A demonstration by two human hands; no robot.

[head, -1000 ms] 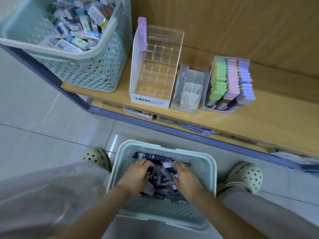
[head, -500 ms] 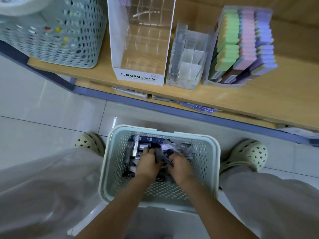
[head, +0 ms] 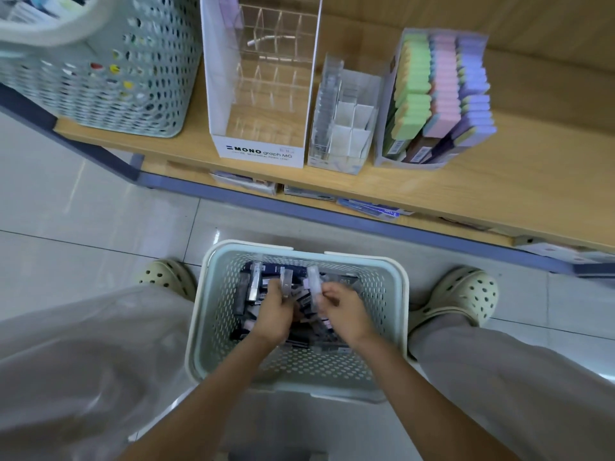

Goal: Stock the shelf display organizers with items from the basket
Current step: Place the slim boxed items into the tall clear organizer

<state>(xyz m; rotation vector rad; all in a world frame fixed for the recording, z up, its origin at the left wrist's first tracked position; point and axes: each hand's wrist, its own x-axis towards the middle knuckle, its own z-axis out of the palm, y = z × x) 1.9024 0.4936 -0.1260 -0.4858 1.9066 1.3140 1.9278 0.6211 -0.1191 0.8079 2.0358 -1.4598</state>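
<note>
- Both forearms reach down into the basket [head: 213, 327] on the floor, betw. the feet.
- L hand [head: 274, 316]: fingers curled, grips a slim pale pack [head: 285, 283] that stands upright.
- R hand [head: 347, 312]: fingertips pinch a clear pack [head: 314, 282]. Hands are just beside each other.
- Basket holds a heap of dark small packs [head: 244, 296].
- On the shelf [head: 499, 194]: MONO box [head: 259, 151] w/ clear dividers, small clear organizer [head: 346, 128], third organizer [head: 387, 104] w/ green, pink, purple packs, and a second basket [head: 100, 94] at far left w/ mixed items.

The left hand [head: 274, 316], earlier buried in the basket [head: 403, 294], now grips a clear pack [head: 285, 283] upright; the right hand [head: 346, 311] pinches a pale pack [head: 314, 281].
</note>
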